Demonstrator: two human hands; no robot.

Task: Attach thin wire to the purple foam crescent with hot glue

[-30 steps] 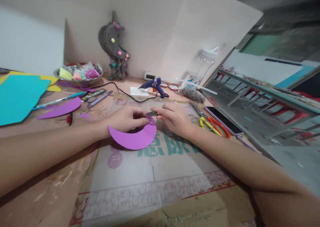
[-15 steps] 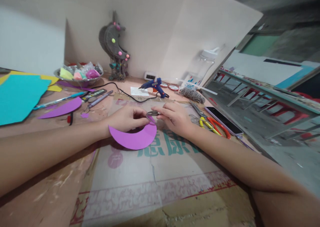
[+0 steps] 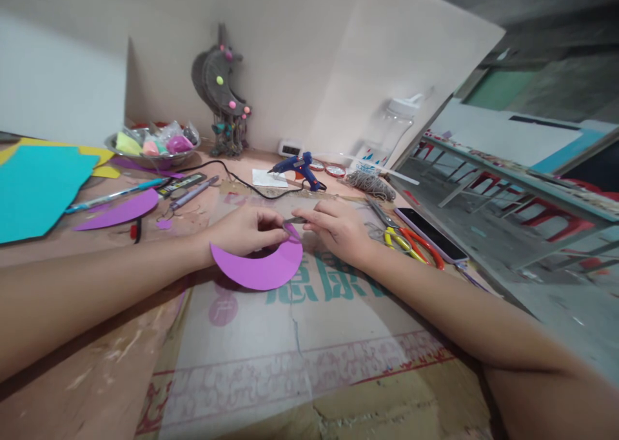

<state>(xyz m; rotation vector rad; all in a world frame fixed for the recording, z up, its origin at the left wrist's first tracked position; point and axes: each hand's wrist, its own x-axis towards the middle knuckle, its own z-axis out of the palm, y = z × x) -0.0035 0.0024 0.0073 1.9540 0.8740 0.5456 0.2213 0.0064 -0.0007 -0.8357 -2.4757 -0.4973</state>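
Resting on the printed cardboard sheet (image 3: 300,337), a purple paper crescent (image 3: 261,269) is pinned under the left hand (image 3: 242,230), steadying its tip; a small grey piece (image 3: 294,220) is pinched between both hands' fingertips, the right hand (image 3: 338,227) closed on it just above that tip.

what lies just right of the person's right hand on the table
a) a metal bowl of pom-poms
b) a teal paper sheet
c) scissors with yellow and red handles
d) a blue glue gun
c: the scissors lie beside the right hand, with a phone just beyond them.
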